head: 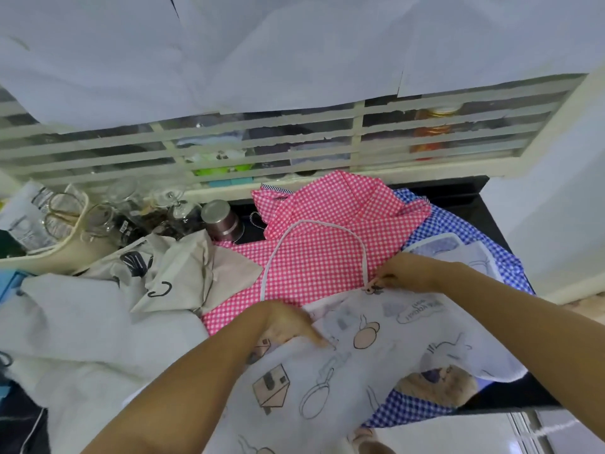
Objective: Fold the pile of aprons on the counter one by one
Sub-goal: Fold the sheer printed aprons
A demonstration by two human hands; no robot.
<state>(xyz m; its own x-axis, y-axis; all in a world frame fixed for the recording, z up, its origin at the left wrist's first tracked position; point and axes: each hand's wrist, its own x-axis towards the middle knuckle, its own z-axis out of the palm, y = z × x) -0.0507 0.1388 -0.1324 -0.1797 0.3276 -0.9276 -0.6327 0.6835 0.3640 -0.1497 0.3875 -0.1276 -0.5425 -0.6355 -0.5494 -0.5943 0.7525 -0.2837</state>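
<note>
Closest to us lies the white apron, printed with pans and little houses. It is spread over the front of the pile, and its near edge drops off the counter towards us. Our left hand lies on its left edge with the fingers straight and together, pressing the fabric flat and gripping nothing. A little farther and to the right, our right hand pinches the top corner of the white apron between curled fingertips, just where the white strap meets it.

Under the white apron sits the pink apron, checked and opened out, with the strap looping across it. Its far end is bunched up. The blue apron, also checked, lies beneath both, showing to the right and again at the near edge below the white one.

To the left, a crumpled beige cloth with dark prints overlaps the pink apron's edge, and a plain white cloth lies nearer us beside it.

Farther back, a metal tin stands just beyond the beige cloth. Glass jars cluster to its left, and scissors stand in a cream tub. Behind everything runs a slatted window, with sheets of white paper covering its upper part.
</note>
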